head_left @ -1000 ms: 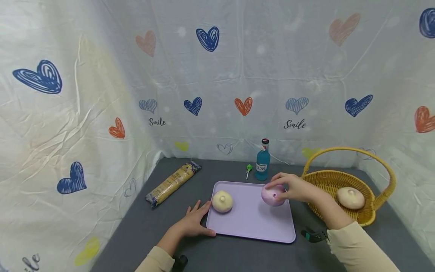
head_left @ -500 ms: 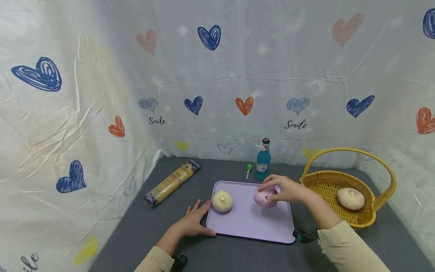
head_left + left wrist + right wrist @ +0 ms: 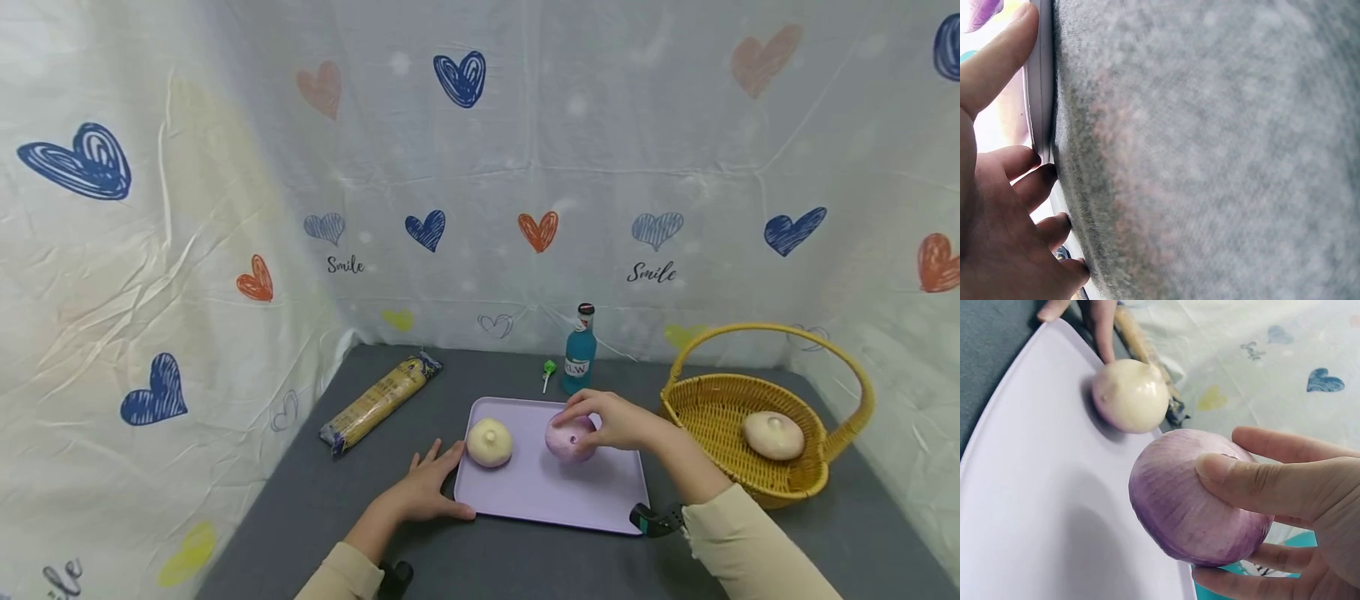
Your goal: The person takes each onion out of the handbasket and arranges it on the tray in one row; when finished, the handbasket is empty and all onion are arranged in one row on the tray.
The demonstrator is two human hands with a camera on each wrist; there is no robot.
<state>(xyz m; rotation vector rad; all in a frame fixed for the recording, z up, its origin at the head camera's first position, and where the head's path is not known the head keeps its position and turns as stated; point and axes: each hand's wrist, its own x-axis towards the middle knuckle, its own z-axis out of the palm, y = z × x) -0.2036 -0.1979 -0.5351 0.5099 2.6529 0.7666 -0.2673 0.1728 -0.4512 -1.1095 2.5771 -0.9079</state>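
Note:
In the head view my right hand (image 3: 611,421) grips a purple onion (image 3: 564,437) over the middle of the lilac tray (image 3: 540,500). Thumb on one side and fingers around the other hold that onion (image 3: 1191,500) in the right wrist view, its shadow falling on the tray. My left hand (image 3: 427,486) lies spread at the tray's front left corner, thumb along the front edge and fingertips at the left side. A cream-coloured round bulb (image 3: 490,443) with a short stub on top sits on the tray's left part, close to the left fingers.
A yellow wicker basket (image 3: 705,417) with a tall handle holds a pale bulb (image 3: 773,435) at right. Behind the tray stand a blue bottle (image 3: 579,354) and a green lollipop (image 3: 549,369). A long yellow packet (image 3: 382,402) lies at left. A heart-print curtain (image 3: 480,183) hangs behind.
My right hand has carried the purple onion leftward over the tray, from its right end to near the middle. The left hand and the cream-coloured bulb have stayed in place.

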